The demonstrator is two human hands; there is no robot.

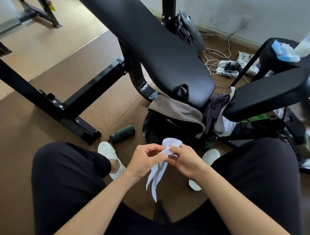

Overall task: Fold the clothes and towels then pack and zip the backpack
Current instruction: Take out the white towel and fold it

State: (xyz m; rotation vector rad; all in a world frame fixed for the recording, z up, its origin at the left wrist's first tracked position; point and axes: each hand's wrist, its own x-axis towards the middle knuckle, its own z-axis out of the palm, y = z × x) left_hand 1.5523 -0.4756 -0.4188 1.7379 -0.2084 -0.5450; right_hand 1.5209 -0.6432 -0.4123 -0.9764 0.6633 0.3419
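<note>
frame: black steel frame [45,93] runs diagonally across the brown floor [16,138], far left.
left shoe: white shoe [108,151] flat on the floor beside the left knee.
bottle: dark green bottle [122,133] lies on its side on the floor, between the frame foot and the backpack, touching neither.
left hand: left hand [145,157] pinches the top of the white cloth with thumb and fingers curled in.
white cloth: white cloth [157,176] is held in the air between the knees, bunched at the top between both hands, with two narrow strips hanging down.
long pad: long padded counter [153,46] slants from top centre down to the backpack.
backpack: grey and black backpack [174,114] stands on the floor just past the hands, its top open and its handle against the pad end.
right hand: right hand [184,159] grasps the same bunched top, fingertips touching the cloth opposite the left hand.
right shoe: second white shoe [211,154], partly hidden by the right forearm.
clothes: dark and light clothes [216,109] hang in the gap between the two pads, just right of the backpack.
power strip: white power strip [225,67] with tangled cables on the floor near the wall.
short pad: short padded counter [269,94], far right.
</note>
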